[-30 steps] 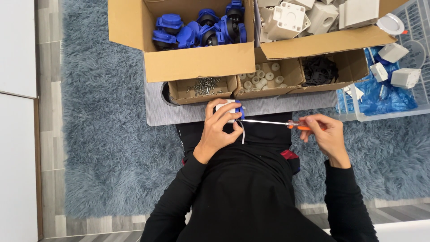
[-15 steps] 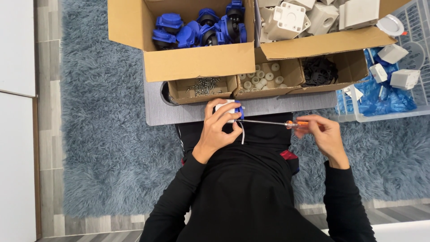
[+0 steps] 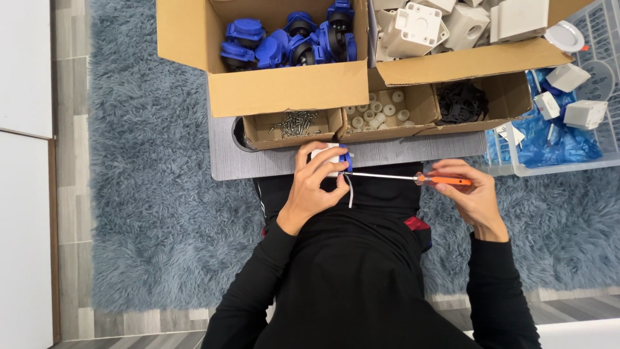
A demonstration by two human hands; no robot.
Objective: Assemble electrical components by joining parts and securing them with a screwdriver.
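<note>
Your left hand (image 3: pixel 314 190) is closed around the small white and blue part (image 3: pixel 334 159), held over your lap just below the grey mat (image 3: pixel 400 155). Your right hand (image 3: pixel 470 194) pinches the orange handle of the screwdriver (image 3: pixel 413 177). Since 1 second ago its grip has shifted along the handle while the tip stays at the part, so you appear to be turning a screw.

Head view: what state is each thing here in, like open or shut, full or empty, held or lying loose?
Left hand: closed round the white and blue part.
Right hand: holds the orange-handled screwdriver, tip at the part.
Big cardboard box: open, blue parts inside.
Screw box: open, part filled.
</note>
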